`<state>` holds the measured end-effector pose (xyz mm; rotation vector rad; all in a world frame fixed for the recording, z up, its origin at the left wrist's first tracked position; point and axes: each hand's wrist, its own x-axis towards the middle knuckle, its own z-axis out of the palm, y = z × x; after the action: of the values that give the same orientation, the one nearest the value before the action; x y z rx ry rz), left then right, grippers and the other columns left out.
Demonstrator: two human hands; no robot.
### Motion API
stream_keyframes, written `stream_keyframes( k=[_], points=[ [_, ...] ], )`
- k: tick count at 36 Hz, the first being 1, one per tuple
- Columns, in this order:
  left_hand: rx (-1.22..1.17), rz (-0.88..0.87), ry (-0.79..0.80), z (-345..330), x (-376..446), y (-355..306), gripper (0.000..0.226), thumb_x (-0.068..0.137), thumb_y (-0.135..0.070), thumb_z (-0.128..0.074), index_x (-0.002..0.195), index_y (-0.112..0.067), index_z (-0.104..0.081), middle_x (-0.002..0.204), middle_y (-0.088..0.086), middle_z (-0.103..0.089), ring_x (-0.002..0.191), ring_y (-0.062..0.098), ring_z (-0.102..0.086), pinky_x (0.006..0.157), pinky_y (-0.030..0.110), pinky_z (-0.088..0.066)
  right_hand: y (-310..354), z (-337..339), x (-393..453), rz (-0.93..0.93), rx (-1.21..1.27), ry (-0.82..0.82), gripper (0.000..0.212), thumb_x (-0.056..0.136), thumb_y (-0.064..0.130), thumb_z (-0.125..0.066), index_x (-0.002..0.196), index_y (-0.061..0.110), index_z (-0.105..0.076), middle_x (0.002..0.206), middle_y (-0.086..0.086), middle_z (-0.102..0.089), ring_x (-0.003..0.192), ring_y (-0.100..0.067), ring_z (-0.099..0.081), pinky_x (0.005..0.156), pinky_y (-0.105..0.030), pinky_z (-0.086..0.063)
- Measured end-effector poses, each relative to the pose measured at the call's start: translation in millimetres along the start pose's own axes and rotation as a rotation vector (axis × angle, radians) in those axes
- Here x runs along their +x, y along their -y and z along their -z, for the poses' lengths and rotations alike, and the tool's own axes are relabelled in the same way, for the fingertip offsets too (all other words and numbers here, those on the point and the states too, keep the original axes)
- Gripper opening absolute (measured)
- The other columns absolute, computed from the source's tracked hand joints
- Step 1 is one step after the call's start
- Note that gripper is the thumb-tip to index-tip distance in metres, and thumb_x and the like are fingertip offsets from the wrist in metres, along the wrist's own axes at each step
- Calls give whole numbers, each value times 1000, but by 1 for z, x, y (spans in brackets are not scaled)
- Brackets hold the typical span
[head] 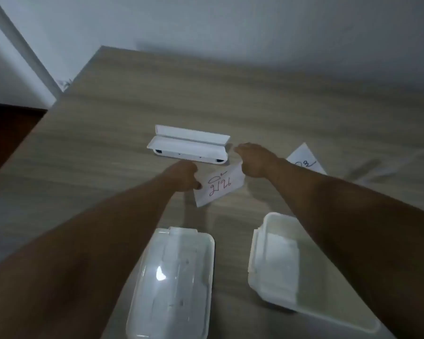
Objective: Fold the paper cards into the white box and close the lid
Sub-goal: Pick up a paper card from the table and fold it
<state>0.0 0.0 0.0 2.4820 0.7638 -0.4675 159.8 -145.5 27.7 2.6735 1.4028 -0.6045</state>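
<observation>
Both hands are out in front of me over the wooden table (132, 99). My left hand (181, 176) pinches the left edge of a paper card (219, 185), fingers curled shut on it. My right hand (255, 159) rests on the card's upper right corner with its fingers stretched forward; whether it truly grips the paper I cannot tell. Motion blur softens everything.

Going by size: at 5 o'clock from the card sits the white box (279, 272), open, its inside pale and blurred, so I cannot tell whether anything lies in it; my right forearm crosses its far side. At 6 o'clock lies the clear lid (176, 285), flat on the table beside the box, a glint of light on it. At 12 o'clock, just beyond my hands, lies a long white case (189, 146) with its flap raised.

The held card bears red handwriting that I cannot read. At 2 o'clock, past my right wrist, a second paper card (304, 157) lies on the table, also with handwriting, partly hidden by my arm.
</observation>
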Motion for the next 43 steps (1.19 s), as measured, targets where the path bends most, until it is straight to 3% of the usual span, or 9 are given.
stream_keyframes(
  k=[2, 5, 14, 19, 25, 32, 35, 40, 43],
  points=[
    [-33, -51, -43, -5, 2, 1, 39, 80, -26, -72, 114, -6, -70, 121, 13, -68, 110, 27, -63, 88, 32, -48, 4, -12, 3, 24, -35, -17, 44, 85, 8, -56, 128, 10, -56, 130, -13, -59, 116, -31, -58, 98, -39, -48],
    [-93, -57, -88, -17, 3, 3, 20, 83, -16, -65, 97, -6, -76, 101, 14, -74, 92, 28, -68, 71, 28, -45, 7, -34, -3, 20, -81, -77, 25, 88, 11, -56, 112, 13, -63, 115, -9, -67, 107, -31, -60, 85, -33, -45],
    [-200, -145, -261, 22, -1, -22, 18, 86, -20, -67, 92, -5, -75, 92, 13, -72, 90, 27, -65, 72, 28, -44, -18, -8, -35, 7, 58, -240, 18, 95, 13, -49, 104, 12, -65, 105, -9, -67, 96, -29, -61, 75, -35, -44],
    [-253, -201, -369, 58, -23, -68, 19, 84, -19, -68, 96, -6, -76, 98, 13, -74, 91, 29, -68, 78, 35, -55, -38, 40, -71, 6, 98, -371, 18, 96, 15, -53, 105, 10, -67, 104, -12, -68, 93, -28, -60, 78, -36, -45],
    [-287, -281, -496, 73, -72, -132, 23, 79, -26, -74, 95, -9, -76, 84, 4, -69, 79, 20, -61, 68, 26, -40, -65, 79, -145, 7, 165, -528, 22, 97, 22, -53, 108, 11, -68, 104, -10, -66, 91, -25, -58, 80, -38, -46],
    [-120, -410, -468, 39, -129, -199, 15, 82, -18, -70, 93, -9, -75, 94, 13, -73, 90, 29, -66, 73, 31, -47, -102, 56, -242, -37, 284, -624, 23, 95, 20, -54, 107, 9, -70, 104, -14, -68, 96, -29, -60, 84, -40, -48],
    [-43, -451, -409, 11, -150, -220, 19, 82, -15, -70, 99, -8, -75, 99, 12, -75, 94, 28, -67, 79, 32, -51, -116, 29, -275, -68, 338, -588, 22, 95, 20, -53, 102, 10, -71, 102, -12, -69, 93, -28, -61, 80, -37, -48],
    [48, -420, -287, -33, -170, -228, 24, 82, -16, -70, 105, -11, -75, 106, 9, -75, 97, 27, -67, 89, 41, -55, -124, -20, -307, -100, 418, -479, 23, 94, 21, -56, 106, 9, -72, 108, -12, -71, 101, -28, -63, 88, -36, -50],
    [70, -385, -201, -58, -176, -218, 22, 85, -17, -69, 105, -11, -76, 108, 8, -75, 99, 25, -67, 91, 39, -54, -120, -51, -317, -124, 492, -402, 24, 95, 23, -57, 109, 10, -72, 114, -10, -71, 103, -26, -63, 89, -36, -50]
  ],
)
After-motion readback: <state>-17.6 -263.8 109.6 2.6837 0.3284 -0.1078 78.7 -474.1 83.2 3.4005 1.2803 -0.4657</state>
